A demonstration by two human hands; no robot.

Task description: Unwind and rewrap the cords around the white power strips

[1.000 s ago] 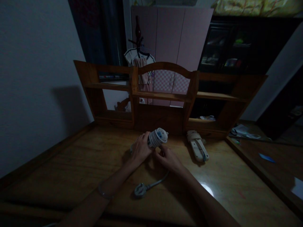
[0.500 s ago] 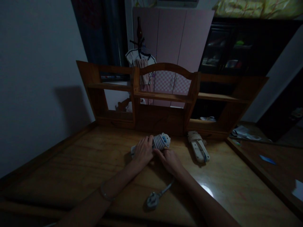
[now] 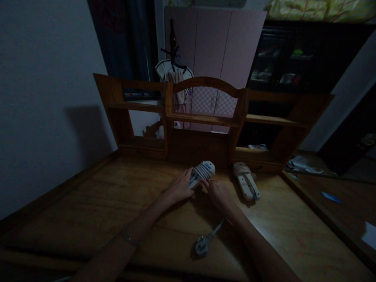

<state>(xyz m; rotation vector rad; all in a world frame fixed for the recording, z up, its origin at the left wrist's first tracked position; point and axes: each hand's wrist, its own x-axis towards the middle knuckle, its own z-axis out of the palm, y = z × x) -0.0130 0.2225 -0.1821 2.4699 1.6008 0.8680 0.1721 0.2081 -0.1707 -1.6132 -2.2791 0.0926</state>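
My left hand [image 3: 179,186] is closed around the near end of a white power strip [image 3: 202,172], which has its cord wound round it in several turns. At the strip's right side my right hand [image 3: 217,192] is closed, thumb and fingers pinched on the cord, though the grip itself is partly hidden. From under my right hand the cord's loose end runs down to a plug [image 3: 202,245] that lies on the wooden desk [image 3: 123,211]. To the right rests a second power strip [image 3: 246,182], its cord wrapped around the far end.
A wooden shelf unit [image 3: 199,145] stands along the desk's back edge. A wall [image 3: 53,98] rises at the left. Another wooden surface [image 3: 329,211] at the right carries a blue card [image 3: 331,197] and some papers. Pink cabinets [image 3: 211,51] stand behind.
The wound strip has tilted and shifted slightly right and away, with both hands following. My right hand has moved right, and the plug has slid right across the desk.
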